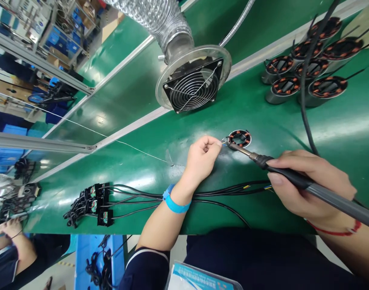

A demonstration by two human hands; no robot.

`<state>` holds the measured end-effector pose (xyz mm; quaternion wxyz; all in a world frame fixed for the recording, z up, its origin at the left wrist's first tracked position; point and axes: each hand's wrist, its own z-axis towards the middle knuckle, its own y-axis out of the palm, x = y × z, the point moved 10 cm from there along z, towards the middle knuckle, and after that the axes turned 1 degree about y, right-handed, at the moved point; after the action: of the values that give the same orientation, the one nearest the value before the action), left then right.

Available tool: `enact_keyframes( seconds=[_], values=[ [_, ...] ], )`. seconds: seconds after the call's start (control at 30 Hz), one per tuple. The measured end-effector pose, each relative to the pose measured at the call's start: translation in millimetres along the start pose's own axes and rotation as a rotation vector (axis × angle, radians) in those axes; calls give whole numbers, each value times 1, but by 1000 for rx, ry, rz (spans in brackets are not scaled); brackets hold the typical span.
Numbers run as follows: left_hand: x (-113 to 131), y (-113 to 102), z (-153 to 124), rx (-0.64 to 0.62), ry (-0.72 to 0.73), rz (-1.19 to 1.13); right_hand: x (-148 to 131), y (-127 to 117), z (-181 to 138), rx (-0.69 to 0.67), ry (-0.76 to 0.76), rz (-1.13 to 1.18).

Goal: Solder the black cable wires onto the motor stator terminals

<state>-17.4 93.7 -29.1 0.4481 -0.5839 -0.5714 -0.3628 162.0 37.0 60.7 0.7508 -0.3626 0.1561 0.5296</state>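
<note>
My right hand [314,185] grips a soldering iron [295,177] by its dark handle, and the iron points left. Its tip meets thin wires [223,141] at the left edge of a motor stator [240,139], a ring with copper windings lying on the green bench. On the other side of the tip, my left hand [204,157] is closed in a pinch on those wires; their ends are hidden by the fingers. A blue wrist strap [176,204] circles my left wrist. Below both hands run several black cables [220,191], some with coloured bare-ended leads.
A round extractor fan [193,88] on a foil duct [160,20] hangs beyond the hands. Several metal-cased stators [283,89] stand at the back right, crossed by a black cord [306,80]. Small black boxes [105,217] lie left. Another person's hands [12,228] are far left.
</note>
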Motion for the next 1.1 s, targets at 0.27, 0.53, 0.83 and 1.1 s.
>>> enact_keyframes(
  seconds=[0.27,0.53,0.83,1.1],
  values=[
    [0,0,0,15,-18,6,2,1,-2,-6,3,-23],
    [1,0,-1,19,-10,13,2,2,0,-14,-3,-16],
    [1,0,-1,25,-27,-16,0,4,5,-64,21,-179],
    [1,0,-1,17,2,-17,19,30,24,-277,189,-207]
  ],
)
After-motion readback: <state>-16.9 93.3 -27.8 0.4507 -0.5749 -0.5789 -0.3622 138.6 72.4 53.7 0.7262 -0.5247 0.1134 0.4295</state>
